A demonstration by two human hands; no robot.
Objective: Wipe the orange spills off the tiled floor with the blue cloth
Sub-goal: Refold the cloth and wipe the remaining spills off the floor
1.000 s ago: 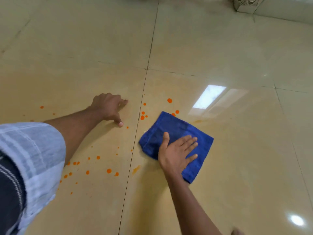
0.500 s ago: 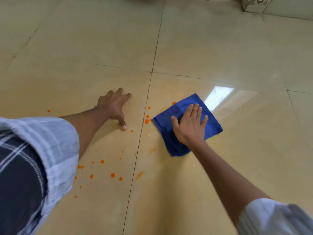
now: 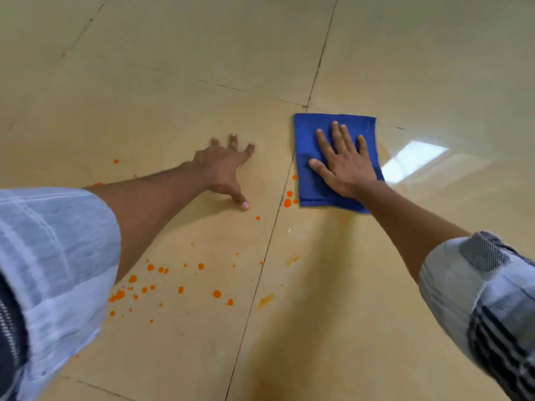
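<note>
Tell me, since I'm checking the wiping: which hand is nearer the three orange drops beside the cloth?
Right. The right hand presses the cloth beside the drops; the left hand rests farther left.

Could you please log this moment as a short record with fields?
surface: glossy beige tiled floor
cloth: folded blue cloth, flat on the floor
right hand: presses flat on the cloth, fingers spread
left hand: braced on the floor, holds nothing
spills: orange drops beside the cloth; scattered orange spots nearer the person

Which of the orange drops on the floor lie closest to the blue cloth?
The small group at the blue cloth's near-left corner, beside the grout line; all others lie farther left.
</note>
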